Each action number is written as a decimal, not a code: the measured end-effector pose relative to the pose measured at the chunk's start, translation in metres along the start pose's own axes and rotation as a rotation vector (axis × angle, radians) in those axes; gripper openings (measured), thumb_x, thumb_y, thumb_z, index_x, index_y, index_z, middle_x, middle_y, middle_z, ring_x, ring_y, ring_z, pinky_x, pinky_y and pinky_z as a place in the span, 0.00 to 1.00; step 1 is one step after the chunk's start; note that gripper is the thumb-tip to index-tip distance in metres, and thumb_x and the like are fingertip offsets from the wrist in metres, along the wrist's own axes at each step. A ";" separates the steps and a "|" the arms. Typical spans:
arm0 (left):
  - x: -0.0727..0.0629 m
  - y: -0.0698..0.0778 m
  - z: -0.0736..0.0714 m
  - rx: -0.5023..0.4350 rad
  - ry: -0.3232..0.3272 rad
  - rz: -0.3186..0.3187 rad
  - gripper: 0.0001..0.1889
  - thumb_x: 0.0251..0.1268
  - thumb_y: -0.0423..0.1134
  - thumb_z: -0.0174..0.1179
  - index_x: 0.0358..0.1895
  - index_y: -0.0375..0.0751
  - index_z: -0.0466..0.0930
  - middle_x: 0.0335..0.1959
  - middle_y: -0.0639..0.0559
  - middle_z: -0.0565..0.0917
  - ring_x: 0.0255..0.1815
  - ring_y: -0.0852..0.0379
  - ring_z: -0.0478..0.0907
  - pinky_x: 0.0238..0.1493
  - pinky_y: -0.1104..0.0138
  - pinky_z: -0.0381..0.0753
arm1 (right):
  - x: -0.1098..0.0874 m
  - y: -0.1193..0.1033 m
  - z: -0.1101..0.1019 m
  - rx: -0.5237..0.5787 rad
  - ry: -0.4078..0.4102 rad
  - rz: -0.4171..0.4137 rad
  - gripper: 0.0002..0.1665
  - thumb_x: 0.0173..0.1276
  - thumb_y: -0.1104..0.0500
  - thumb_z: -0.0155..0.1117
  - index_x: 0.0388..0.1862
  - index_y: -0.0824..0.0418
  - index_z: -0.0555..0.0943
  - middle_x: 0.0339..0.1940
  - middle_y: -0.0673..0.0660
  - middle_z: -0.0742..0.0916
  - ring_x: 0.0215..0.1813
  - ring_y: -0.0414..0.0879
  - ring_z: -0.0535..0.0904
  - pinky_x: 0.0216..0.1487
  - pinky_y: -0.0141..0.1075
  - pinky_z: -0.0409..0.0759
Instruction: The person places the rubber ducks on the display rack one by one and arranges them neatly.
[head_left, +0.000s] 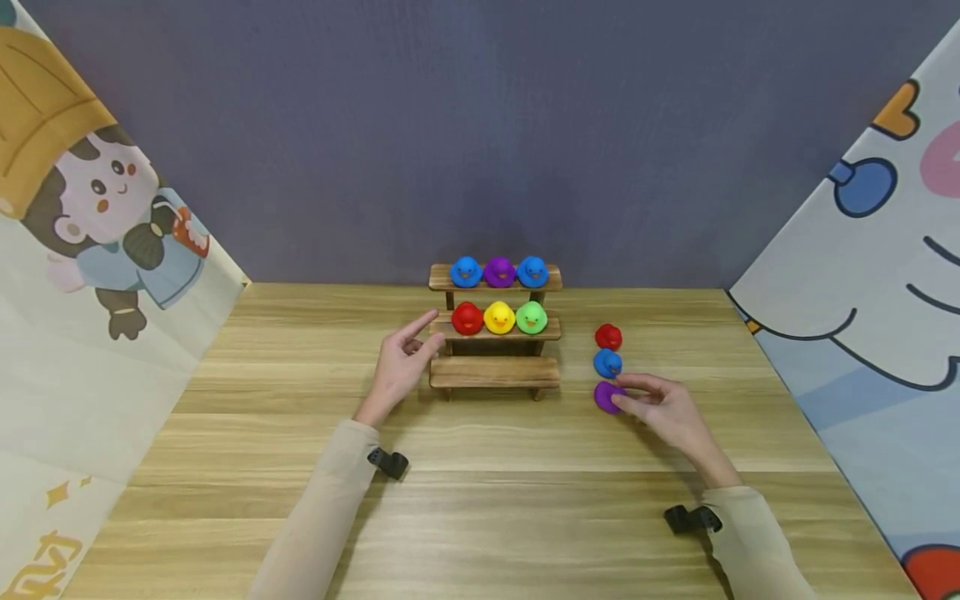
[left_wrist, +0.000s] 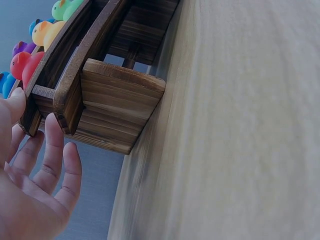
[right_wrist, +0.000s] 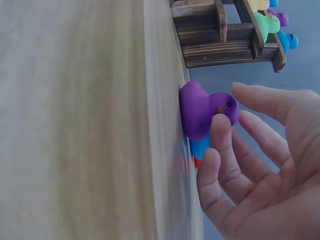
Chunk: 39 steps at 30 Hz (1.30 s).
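A three-tier wooden stand point(head_left: 495, 372) holds toy ducks on its upper two tiers. Blue point(head_left: 466, 272), purple point(head_left: 499, 272) and blue ducks point(head_left: 532, 272) line the top; red point(head_left: 467, 319), yellow point(head_left: 499, 318) and green ducks point(head_left: 532, 318) sit on the middle tier. My left hand point(head_left: 401, 362) is at the stand's left end, fingers loosely bent, holding nothing; whether it touches the wood is unclear. On the right, my right hand point(head_left: 667, 412) has its thumb and fingers about the head of a purple duck point(right_wrist: 195, 110), which rests on the table.
Behind the purple duck, a blue duck point(head_left: 607, 363) and a red duck point(head_left: 608, 337) stand in a row on the wooden table point(head_left: 480, 517). A dark wall panel point(head_left: 480, 142) rises behind the stand. Printed cartoon panels point(head_left: 82, 350) flank both sides.
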<state>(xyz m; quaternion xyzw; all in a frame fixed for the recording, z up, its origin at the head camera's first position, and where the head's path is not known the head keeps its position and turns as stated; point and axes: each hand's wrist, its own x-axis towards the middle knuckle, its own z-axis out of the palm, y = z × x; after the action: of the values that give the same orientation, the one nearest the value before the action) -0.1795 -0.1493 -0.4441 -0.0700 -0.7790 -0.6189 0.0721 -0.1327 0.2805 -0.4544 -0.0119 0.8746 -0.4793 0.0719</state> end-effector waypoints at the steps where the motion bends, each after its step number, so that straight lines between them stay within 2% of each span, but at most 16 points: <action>1: 0.000 0.000 0.000 0.001 0.000 0.001 0.27 0.78 0.41 0.66 0.76 0.44 0.76 0.43 0.30 0.90 0.32 0.61 0.84 0.24 0.71 0.70 | 0.000 0.000 0.000 -0.007 -0.004 0.007 0.30 0.73 0.50 0.75 0.68 0.64 0.83 0.58 0.66 0.90 0.38 0.40 0.88 0.36 0.33 0.82; 5: 0.000 0.000 0.000 0.001 0.004 0.002 0.27 0.78 0.42 0.67 0.76 0.44 0.77 0.43 0.30 0.91 0.32 0.61 0.84 0.24 0.72 0.71 | -0.001 0.000 0.000 -0.039 -0.016 0.023 0.31 0.73 0.49 0.75 0.69 0.63 0.83 0.55 0.64 0.91 0.40 0.41 0.87 0.37 0.33 0.81; 19: 0.001 -0.002 0.000 0.006 0.003 0.008 0.27 0.78 0.41 0.66 0.76 0.43 0.77 0.41 0.30 0.91 0.31 0.61 0.84 0.24 0.71 0.71 | 0.001 0.006 -0.001 -0.018 -0.014 0.008 0.31 0.74 0.49 0.75 0.70 0.63 0.82 0.64 0.68 0.88 0.42 0.39 0.88 0.39 0.33 0.84; 33: 0.001 -0.003 0.000 -0.016 0.012 0.008 0.26 0.77 0.41 0.67 0.74 0.44 0.78 0.44 0.28 0.90 0.31 0.58 0.84 0.23 0.72 0.70 | -0.002 0.005 0.000 -0.053 0.009 -0.004 0.31 0.73 0.45 0.74 0.68 0.60 0.84 0.65 0.66 0.88 0.41 0.38 0.87 0.40 0.31 0.82; 39: 0.001 -0.002 0.000 -0.006 0.008 0.005 0.26 0.77 0.41 0.67 0.75 0.45 0.78 0.44 0.31 0.91 0.31 0.62 0.84 0.23 0.72 0.71 | -0.002 0.004 0.000 -0.043 0.016 -0.001 0.32 0.74 0.43 0.74 0.68 0.60 0.84 0.66 0.65 0.87 0.42 0.38 0.86 0.40 0.31 0.82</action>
<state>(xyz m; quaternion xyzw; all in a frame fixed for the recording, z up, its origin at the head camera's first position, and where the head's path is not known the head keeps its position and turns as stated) -0.1809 -0.1498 -0.4461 -0.0698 -0.7767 -0.6213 0.0766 -0.1304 0.2825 -0.4580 -0.0103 0.8852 -0.4605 0.0644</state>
